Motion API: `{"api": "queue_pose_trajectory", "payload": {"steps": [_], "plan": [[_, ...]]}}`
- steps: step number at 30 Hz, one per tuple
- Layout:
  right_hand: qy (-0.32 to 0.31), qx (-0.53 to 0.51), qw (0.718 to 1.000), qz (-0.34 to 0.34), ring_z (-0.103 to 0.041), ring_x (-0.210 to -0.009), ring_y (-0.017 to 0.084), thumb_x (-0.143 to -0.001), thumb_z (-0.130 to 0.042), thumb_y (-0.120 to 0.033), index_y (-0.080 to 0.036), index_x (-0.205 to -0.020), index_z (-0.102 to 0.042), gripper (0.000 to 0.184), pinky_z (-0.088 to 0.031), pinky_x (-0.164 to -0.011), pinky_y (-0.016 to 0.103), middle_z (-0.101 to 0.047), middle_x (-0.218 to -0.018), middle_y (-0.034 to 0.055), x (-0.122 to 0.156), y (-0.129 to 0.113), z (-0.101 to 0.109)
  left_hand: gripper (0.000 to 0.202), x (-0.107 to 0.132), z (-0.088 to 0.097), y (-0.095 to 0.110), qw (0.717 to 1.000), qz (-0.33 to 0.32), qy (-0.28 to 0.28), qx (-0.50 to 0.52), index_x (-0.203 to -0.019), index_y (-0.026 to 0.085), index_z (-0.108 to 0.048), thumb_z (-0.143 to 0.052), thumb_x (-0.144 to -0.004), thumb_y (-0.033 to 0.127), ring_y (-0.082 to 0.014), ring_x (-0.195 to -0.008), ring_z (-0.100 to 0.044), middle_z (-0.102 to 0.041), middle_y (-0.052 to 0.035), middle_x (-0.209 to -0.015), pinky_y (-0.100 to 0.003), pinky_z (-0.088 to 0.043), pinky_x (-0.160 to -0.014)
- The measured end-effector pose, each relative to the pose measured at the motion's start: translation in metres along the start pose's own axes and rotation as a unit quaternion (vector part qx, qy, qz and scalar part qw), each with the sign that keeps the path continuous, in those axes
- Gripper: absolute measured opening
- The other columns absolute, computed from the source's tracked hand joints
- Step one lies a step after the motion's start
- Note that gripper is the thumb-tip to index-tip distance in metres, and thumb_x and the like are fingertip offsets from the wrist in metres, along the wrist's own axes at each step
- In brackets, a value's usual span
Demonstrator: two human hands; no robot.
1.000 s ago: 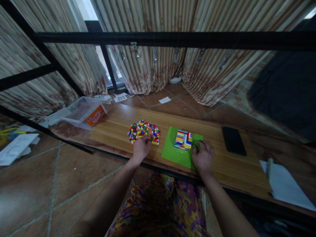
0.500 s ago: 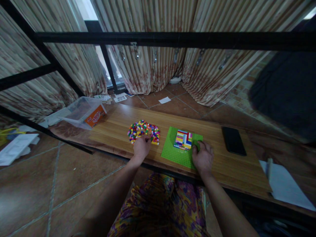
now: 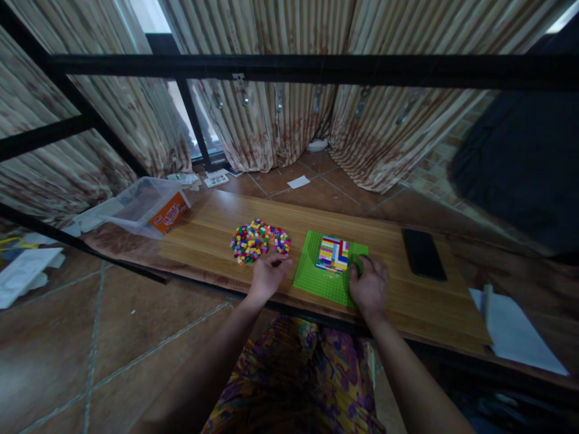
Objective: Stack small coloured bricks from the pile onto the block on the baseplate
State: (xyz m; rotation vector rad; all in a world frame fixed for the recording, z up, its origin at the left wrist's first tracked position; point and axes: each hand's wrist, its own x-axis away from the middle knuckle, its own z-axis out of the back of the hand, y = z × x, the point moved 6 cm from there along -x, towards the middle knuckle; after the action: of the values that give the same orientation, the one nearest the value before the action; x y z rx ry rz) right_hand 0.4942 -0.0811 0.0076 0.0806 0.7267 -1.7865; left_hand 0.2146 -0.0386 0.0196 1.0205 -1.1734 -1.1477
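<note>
On a wooden board lies a green studded baseplate (image 3: pixel 312 271). A flat block of multicoloured toy bricks (image 3: pixel 333 254) stands on it. My right hand (image 3: pixel 368 286) rests on the baseplate's right side, thumb and fingers curved but apart, beside the brick block. To the left of the plate, my left hand (image 3: pixel 268 278) is low over the board with its fingertips pinched together. Whatever is between those fingertips is too small to make out. A pile of small loose toy bricks (image 3: pixel 251 242) in many colours lies just beyond the left hand.
A clear plastic box (image 3: pixel 136 208) with an orange label stands at the board's left end. A black phone (image 3: pixel 424 254) lies on the right, with white paper (image 3: pixel 520 331) further right. A black metal rail (image 3: pixel 289 69) crosses in front of striped curtains (image 3: pixel 307 120).
My left hand has moved right, away from the loose pile and towards the baseplate. The yellow bricks at the pile's near edge no longer show. My right hand stays at the plate.
</note>
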Motion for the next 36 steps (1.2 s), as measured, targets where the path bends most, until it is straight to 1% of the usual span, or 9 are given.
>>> {"api": "queue_pose_trajectory", "payload": {"steps": [3,7,10,13,18,23,30,36], "plan": [[-0.001,-0.004,1.000,-0.003,-0.048,-0.117,0.032,-0.090,-0.045,-0.035,-0.014,-0.116,-0.064,0.038,-0.037,-0.102,0.050,-0.060,-0.122,0.0185,0.000,0.000,0.000,0.019,0.005,-0.022,0.002,0.997,0.036,-0.036,0.056,-0.085,0.017,-0.070,-0.069,-0.075,0.033,-0.0094,-0.053,-0.056,-0.063,0.0023,-0.065,-0.022,-0.048,-0.053],[-0.004,-0.007,1.000,-0.010,-0.048,-0.117,0.031,-0.090,-0.044,-0.035,-0.014,-0.116,-0.064,0.039,-0.037,-0.103,0.049,-0.060,-0.123,0.0179,0.000,0.000,0.001,0.014,0.007,-0.046,0.004,0.990,0.080,-0.069,0.091,-0.090,0.016,-0.068,-0.062,-0.080,0.022,-0.0092,-0.055,-0.060,-0.064,0.0020,-0.067,-0.022,-0.051,-0.057],[-0.011,-0.004,1.000,-0.016,-0.048,-0.118,0.031,-0.091,-0.044,-0.036,-0.014,-0.116,-0.064,0.039,-0.037,-0.103,0.048,-0.060,-0.123,0.0177,0.000,-0.001,0.000,0.015,0.005,-0.059,0.006,0.987,0.096,-0.079,0.104,-0.092,0.015,-0.068,-0.058,-0.080,0.016,-0.0089,-0.055,-0.061,-0.065,0.0014,-0.068,-0.022,-0.051,-0.057],[-0.010,-0.003,1.000,-0.016,-0.048,-0.118,0.031,-0.091,-0.044,-0.035,-0.015,-0.117,-0.064,0.039,-0.037,-0.103,0.048,-0.060,-0.123,0.0177,0.000,-0.001,0.001,0.015,0.003,-0.067,0.006,0.986,0.107,-0.076,0.105,-0.091,0.015,-0.068,-0.057,-0.081,0.015,-0.0085,-0.054,-0.059,-0.063,0.0015,-0.065,-0.021,-0.049,-0.055],[-0.008,-0.003,1.000,-0.012,-0.049,-0.117,0.031,-0.090,-0.045,-0.034,-0.014,-0.117,-0.064,0.038,-0.038,-0.102,0.047,-0.060,-0.123,0.0181,-0.001,-0.001,0.000,0.013,-0.001,-0.076,0.006,0.988,0.101,-0.073,0.089,-0.089,0.016,-0.070,-0.060,-0.080,0.020,-0.0075,-0.054,-0.056,-0.064,0.0014,-0.066,-0.020,-0.046,-0.054],[-0.002,-0.002,1.000,-0.011,-0.049,-0.117,0.031,-0.091,-0.044,-0.036,-0.015,-0.117,-0.064,0.039,-0.037,-0.102,0.048,-0.060,-0.124,0.0171,0.000,0.001,-0.001,0.013,-0.002,-0.080,0.001,0.991,0.087,-0.064,0.080,-0.085,0.017,-0.070,-0.060,-0.080,0.024,-0.0084,-0.054,-0.056,-0.063,0.0018,-0.065,-0.020,-0.044,-0.053],[-0.004,-0.003,1.000,-0.013,-0.049,-0.117,0.031,-0.090,-0.045,-0.036,-0.014,-0.116,-0.065,0.039,-0.037,-0.102,0.047,-0.061,-0.123,0.0176,0.000,-0.001,0.000,0.020,-0.007,-0.085,-0.007,0.997,0.039,-0.053,0.038,-0.079,0.016,-0.070,-0.055,-0.084,0.030,-0.0096,-0.053,-0.054,-0.059,0.0024,-0.058,-0.021,-0.042,-0.052],[-0.005,-0.004,1.000,-0.013,-0.048,-0.118,0.031,-0.090,-0.044,-0.036,-0.014,-0.116,-0.064,0.039,-0.037,-0.103,0.047,-0.060,-0.123,0.0177,0.000,-0.001,0.001,0.028,-0.009,-0.083,-0.008,0.999,-0.011,-0.031,-0.040,-0.078,0.017,-0.071,-0.051,-0.087,0.035,-0.0131,-0.058,-0.058,-0.064,-0.0008,-0.062,-0.023,-0.040,-0.053]]}}
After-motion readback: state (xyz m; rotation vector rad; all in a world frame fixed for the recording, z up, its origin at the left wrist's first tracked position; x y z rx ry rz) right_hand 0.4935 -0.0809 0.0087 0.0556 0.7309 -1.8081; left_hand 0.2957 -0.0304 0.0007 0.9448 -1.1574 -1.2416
